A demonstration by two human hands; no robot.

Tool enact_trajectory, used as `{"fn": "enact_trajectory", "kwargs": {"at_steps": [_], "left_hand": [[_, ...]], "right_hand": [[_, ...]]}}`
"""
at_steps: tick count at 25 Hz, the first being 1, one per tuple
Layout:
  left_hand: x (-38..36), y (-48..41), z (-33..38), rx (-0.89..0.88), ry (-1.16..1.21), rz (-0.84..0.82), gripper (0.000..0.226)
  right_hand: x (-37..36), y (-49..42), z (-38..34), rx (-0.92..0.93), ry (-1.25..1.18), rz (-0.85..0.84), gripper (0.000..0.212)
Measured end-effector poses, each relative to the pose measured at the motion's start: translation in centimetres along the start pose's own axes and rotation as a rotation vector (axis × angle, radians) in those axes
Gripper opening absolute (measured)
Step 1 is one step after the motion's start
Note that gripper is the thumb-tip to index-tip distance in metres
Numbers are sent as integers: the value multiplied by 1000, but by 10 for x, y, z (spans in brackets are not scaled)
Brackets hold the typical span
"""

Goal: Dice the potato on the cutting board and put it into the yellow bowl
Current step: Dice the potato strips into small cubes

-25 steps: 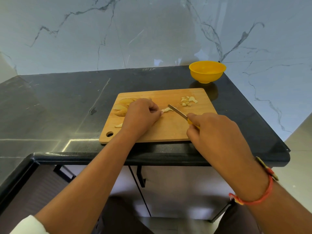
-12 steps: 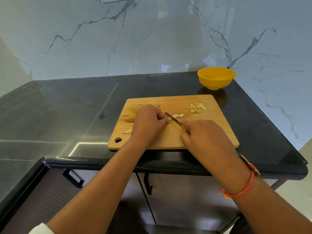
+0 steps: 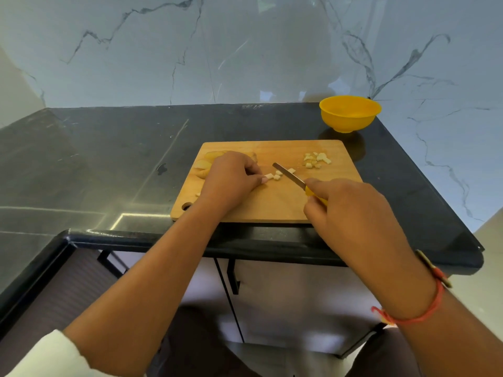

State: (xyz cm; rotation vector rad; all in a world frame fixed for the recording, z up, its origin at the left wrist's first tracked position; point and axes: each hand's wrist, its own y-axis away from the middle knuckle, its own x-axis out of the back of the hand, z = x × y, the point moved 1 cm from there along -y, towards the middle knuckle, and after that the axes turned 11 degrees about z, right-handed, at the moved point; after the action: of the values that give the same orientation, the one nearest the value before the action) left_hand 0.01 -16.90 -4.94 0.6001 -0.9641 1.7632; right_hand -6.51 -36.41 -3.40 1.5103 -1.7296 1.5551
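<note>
Right hand (image 3: 351, 213) grips knife (image 3: 288, 175); blade diagonal, tip far-left by potato pieces (image 3: 277, 177)

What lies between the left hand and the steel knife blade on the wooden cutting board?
In the head view, a few small pale potato cubes lie there.

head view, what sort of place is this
Probably a kitchen: a dark stone counter against a marble wall, a cutting board with diced potato, and a yellow bowl.
</note>
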Motion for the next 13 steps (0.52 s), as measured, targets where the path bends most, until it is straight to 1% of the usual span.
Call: {"fn": "enact_trajectory", "kwargs": {"at_steps": [7,13], "left_hand": [[-7,5,2,-3,24,44,12],[-8,5,1,13,34,89,7]], "right_hand": [[-21,-10,-11,-4,-42,15,37],[-20,-12,-9,-21,-63,-76,35]]}}
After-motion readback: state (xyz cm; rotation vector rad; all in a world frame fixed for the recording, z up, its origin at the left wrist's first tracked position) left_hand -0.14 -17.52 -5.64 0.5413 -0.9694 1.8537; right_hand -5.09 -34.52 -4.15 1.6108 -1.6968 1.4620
